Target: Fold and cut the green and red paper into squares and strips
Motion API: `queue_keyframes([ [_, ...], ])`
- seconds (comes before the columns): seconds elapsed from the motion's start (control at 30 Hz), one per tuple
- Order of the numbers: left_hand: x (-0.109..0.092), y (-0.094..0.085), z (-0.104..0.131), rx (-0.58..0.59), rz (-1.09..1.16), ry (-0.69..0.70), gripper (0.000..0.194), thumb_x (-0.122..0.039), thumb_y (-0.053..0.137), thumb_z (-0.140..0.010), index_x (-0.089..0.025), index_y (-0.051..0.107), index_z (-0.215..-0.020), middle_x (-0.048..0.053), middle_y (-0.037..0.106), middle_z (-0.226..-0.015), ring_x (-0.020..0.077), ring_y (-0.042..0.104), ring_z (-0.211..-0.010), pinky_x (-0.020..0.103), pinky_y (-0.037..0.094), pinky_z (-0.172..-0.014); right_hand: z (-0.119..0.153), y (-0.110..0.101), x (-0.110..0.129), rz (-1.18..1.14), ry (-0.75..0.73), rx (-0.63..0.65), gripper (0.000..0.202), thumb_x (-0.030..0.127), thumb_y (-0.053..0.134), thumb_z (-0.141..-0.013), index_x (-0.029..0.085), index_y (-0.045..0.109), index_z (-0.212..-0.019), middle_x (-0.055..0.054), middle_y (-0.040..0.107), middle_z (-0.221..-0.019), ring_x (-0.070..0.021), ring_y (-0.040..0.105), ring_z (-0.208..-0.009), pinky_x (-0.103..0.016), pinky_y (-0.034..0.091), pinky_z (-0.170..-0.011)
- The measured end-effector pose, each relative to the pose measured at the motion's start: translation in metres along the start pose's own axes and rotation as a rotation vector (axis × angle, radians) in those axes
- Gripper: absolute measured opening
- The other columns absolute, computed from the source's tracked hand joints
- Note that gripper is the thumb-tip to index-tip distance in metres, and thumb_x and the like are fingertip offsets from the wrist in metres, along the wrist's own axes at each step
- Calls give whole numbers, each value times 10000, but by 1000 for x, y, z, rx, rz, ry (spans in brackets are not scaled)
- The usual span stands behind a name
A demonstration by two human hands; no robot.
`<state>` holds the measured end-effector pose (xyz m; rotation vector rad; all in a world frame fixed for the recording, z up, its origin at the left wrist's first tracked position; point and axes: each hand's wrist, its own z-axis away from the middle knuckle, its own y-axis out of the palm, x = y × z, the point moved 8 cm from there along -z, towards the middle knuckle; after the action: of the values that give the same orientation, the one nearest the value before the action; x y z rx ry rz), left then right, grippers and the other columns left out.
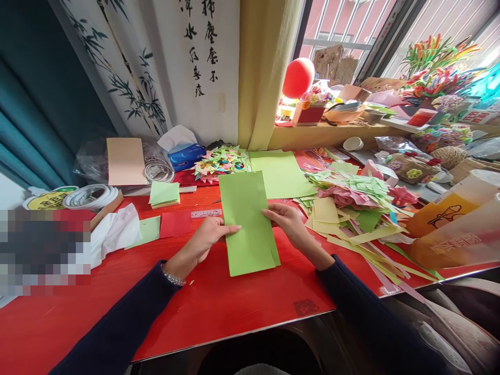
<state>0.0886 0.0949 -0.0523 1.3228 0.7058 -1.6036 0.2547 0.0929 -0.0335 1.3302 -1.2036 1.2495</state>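
Observation:
A folded sheet of green paper (250, 229) is held upright above the red table (187, 312), its layers slightly apart at the lower right corner. My left hand (207, 237) pinches its left edge, with the thumb lying on the front. On the right edge, my right hand (287, 221) grips the sheet between thumb and fingers. Behind it lies a larger light green sheet (285, 174). A red paper square (175, 224) and a small ruler (206, 213) are left of the held paper.
Green paper squares (164, 192) are stacked at the left, near a crumpled tissue (115, 234). Paper strips (363, 242) and scraps pile up at the right, beside orange drink cups (453, 224). Folded paper pieces (222, 161) lie at the back. The table's front edge is close.

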Motion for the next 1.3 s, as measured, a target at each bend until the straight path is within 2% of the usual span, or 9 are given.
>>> queue_keyframes([
  [0.1,-22,-36,-1,-142,-34,66,298,-293,762,-559,-102,692,-776,88,714,-771,214,658,-763,327,512,-762,-9,-11,6,71,-46,-44,275,399,529,-787,153,607,-882,-52,659,-772,-157,630,-703,-309,503,-677],
  [0.2,-48,-82,0,-318,22,214,315,-259,777,-528,-105,692,-789,77,715,-801,216,656,-803,307,524,-766,-32,-17,23,495,-167,-36,221,317,480,-827,166,620,-909,-65,671,-837,-181,629,-783,-329,482,-734],
  [0.3,-58,-119,3,-435,55,272,309,-227,776,-525,-109,695,-799,72,715,-817,210,657,-798,284,537,-743,-63,2,33,1076,-335,136,265,163,411,-848,150,618,-1012,-92,642,-1027,-208,583,-942,-341,418,-842],
  [0.37,-57,-131,3,-450,55,270,305,-219,768,-538,-106,696,-812,78,714,-819,207,656,-802,274,536,-745,-83,21,30,1249,-408,300,338,74,391,-828,133,578,-1103,-104,589,-1138,-211,534,-1036,-328,378,-892],
  [0.63,-54,-125,2,-337,30,247,333,-248,763,-555,-101,692,-846,91,712,-852,204,653,-815,309,504,-817,-122,75,2,1333,-368,541,295,117,539,-775,112,584,-1067,-134,605,-1042,-215,541,-948,-270,397,-768],
  [0.77,-58,-125,4,-328,35,277,332,-265,761,-562,-104,694,-845,101,707,-891,198,649,-824,302,499,-817,-125,70,-7,1343,-265,538,356,233,591,-764,125,554,-1101,-121,611,-1004,-189,566,-807,-247,403,-649],
  [1.03,-59,-117,7,-319,25,265,345,-274,764,-550,-102,695,-841,109,707,-881,212,651,-819,301,509,-781,-125,58,-11,1273,-135,415,182,190,596,-722,99,579,-878,-128,606,-917,-196,555,-808,-302,418,-689],
  [1.17,-59,-118,7,-336,42,277,375,-268,773,-529,-103,690,-855,104,709,-865,207,653,-802,295,512,-755,-108,54,-8,1096,-48,339,434,171,616,-656,78,468,-1053,-131,627,-789,-204,576,-662,-275,418,-539],
  [1.3,-57,-123,6,-384,85,300,335,-255,766,-543,-108,684,-834,88,709,-866,183,651,-784,269,515,-720,-56,51,-6,817,12,359,558,207,491,-757,169,216,-1241,-46,621,-827,-135,597,-617,-235,469,-511],
])
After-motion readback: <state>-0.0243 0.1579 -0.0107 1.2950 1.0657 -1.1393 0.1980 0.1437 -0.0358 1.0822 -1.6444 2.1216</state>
